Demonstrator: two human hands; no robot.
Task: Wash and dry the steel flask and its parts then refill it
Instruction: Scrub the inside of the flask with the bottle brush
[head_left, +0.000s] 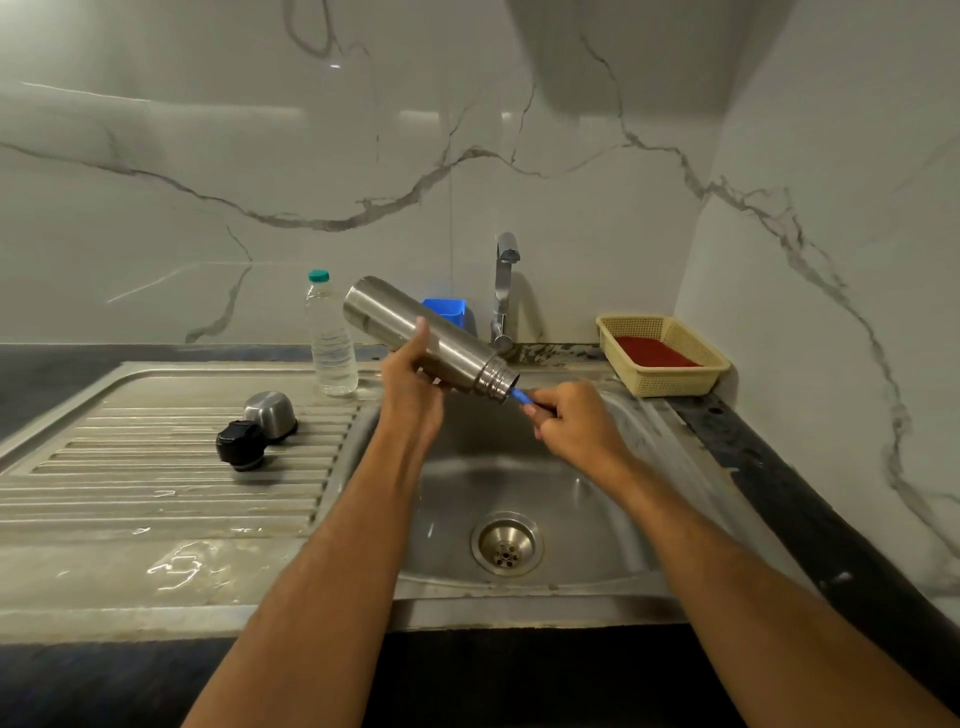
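My left hand (411, 387) grips the steel flask (395, 322) around its middle and holds it tilted over the sink (587, 499), its threaded open mouth pointing down to the right. My right hand (571, 421) grips a blue brush handle (519, 397) whose far end goes into the flask's mouth; the brush head is hidden inside. On the ribbed drainboard (156, 467) to the left lie the steel cup lid (270, 413) and the black stopper (240, 444), side by side.
A clear water bottle (331, 338) with a green cap stands at the drainboard's back edge. The tap (504, 286) rises behind the sink, with a blue container (445, 310) beside it. A cream basket (662, 353) holding something red sits at the back right.
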